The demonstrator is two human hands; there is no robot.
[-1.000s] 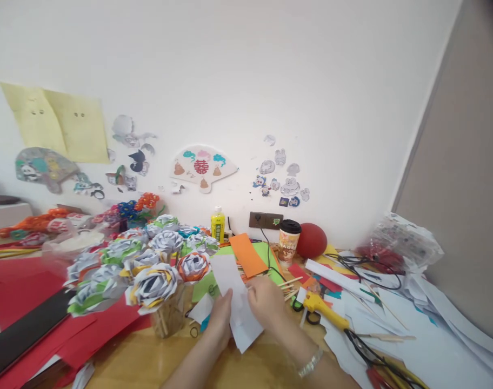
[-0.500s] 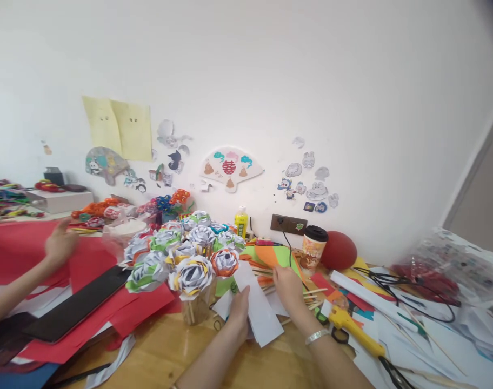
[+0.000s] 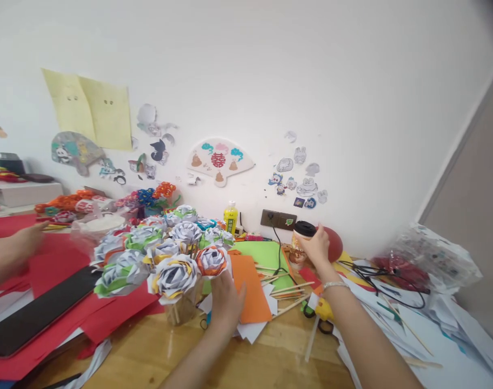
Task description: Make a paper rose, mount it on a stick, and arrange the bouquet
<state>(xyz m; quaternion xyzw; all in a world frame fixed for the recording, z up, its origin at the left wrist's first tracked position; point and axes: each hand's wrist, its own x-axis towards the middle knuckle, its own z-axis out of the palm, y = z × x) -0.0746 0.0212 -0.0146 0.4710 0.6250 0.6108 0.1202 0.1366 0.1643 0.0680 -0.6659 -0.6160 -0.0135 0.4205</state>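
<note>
Left hand, lower centre of frame: loosely open, thumb overlapping the left edge of the orange paper sheet. Right hand, right of centre: at the black-lidded paper cup; whether gripping cannot be determined.

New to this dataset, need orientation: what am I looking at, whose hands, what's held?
There is no machine: a person works bare-handed, filmed from a camera on their head, looking forward and down. The left hand is beside an orange sheet; the right hand is at a black-lidded cup. Whether either has a firm grip, I can't tell. The hand at the left edge is another person's. On the wooden table lie paper roses standing in a bunch, thin sticks, a green sheet and red paper.
</note>
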